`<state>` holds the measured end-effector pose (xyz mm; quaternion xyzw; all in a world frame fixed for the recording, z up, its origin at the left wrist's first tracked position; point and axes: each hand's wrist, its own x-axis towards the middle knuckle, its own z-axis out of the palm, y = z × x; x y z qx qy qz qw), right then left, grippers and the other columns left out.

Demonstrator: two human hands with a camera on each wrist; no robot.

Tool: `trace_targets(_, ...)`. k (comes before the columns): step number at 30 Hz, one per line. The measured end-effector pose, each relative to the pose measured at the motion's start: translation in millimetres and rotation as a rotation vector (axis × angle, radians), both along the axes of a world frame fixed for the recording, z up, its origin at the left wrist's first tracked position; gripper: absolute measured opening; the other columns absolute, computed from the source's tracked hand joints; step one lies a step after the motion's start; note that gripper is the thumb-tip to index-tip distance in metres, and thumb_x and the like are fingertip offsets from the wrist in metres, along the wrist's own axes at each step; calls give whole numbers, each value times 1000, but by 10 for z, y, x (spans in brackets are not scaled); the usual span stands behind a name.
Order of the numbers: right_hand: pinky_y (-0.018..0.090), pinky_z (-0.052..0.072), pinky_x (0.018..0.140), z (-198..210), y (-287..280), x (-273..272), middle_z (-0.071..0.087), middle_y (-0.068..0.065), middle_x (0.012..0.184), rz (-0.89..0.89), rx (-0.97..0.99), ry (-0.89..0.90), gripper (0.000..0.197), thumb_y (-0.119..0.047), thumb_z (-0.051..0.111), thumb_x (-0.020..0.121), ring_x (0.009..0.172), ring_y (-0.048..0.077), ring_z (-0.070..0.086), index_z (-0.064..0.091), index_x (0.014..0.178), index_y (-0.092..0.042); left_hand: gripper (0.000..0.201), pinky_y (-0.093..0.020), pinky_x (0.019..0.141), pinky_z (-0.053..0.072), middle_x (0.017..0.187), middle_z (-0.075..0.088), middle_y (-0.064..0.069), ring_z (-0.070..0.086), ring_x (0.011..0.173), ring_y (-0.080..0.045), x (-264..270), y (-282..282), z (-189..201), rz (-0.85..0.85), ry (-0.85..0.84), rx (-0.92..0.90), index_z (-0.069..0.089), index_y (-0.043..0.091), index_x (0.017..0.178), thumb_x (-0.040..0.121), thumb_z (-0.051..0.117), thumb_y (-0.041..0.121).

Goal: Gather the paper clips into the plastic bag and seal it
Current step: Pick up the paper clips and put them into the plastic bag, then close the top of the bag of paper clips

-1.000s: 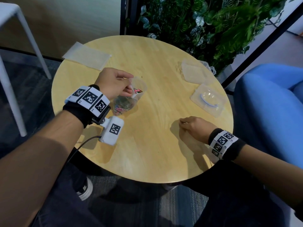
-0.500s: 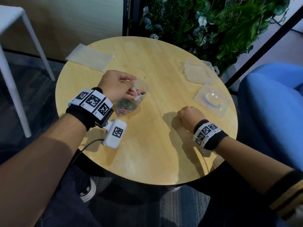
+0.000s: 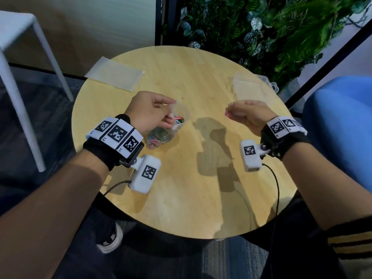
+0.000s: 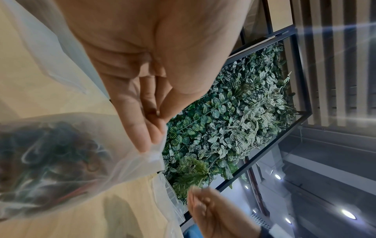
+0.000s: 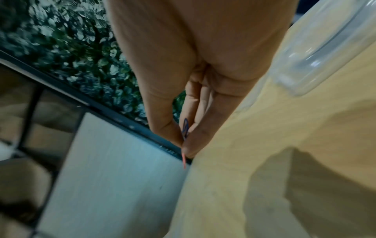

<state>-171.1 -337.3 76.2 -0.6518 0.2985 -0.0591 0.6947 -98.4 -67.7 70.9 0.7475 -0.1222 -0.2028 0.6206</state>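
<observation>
A clear plastic bag stands on the round wooden table, its mouth held wide and a heap of coloured paper clips in its bottom. My left hand pinches the bag's rim; the left wrist view shows fingers gripping the film, the clips blurred behind it. My right hand hovers to the right of the bag, above the table, pinching paper clips between thumb and fingers: a pink tip sticks out and a dark one lies against the fingers.
A flat empty bag lies at the table's far left. A clear plastic box and its lid sit at the far right edge, partly behind my right hand. A white stool stands left, a blue seat right, a plant wall behind.
My right hand lifted from the table's near right side and moved up and left toward the bag, now holding paper clips. The left hand kept holding the bag's mouth.
</observation>
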Motion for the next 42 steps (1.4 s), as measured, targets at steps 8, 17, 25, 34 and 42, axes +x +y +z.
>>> trace_targets(8,27,61,67,152,1000,316,73,12,72,339,-541,-142,7,-1,76,76,66,20,73,74,82,1,23,-29,67,61,83,70,-19,73,69,-22,-12,-9,-10,-16,2,-13,68,2,116,93,63,5)
trace_targets(17,21,56,80,150,1046,177,73,-4,97,638,-1154,-225,31,-5,63,75,88,7,66,76,99,-18,31,-32,69,62,76,71,-14,73,69,-20,4,33,12,-58,-21,-24,62,7,126,94,62,6)
trace_targets(25,20,55,70,181,879,207,74,-7,85,737,-1070,-79,17,-31,69,88,76,8,69,74,97,-18,39,-29,62,57,71,66,-13,66,61,-22,-23,107,84,-223,-130,-34,43,11,126,93,62,4)
trace_targets(34,20,52,45,233,858,154,75,8,74,434,-793,10,8,-11,63,89,52,18,70,70,89,-6,34,-26,75,58,80,72,2,69,76,-10,-96,233,-87,-281,-432,332,73,19,94,67,88,34)
trace_targets(42,26,44,84,276,913,118,64,-3,112,655,-1147,-276,26,-28,57,89,98,14,57,69,112,-27,15,-39,78,60,74,75,0,72,69,-14,-65,138,-142,-88,-403,120,78,12,84,90,69,23)
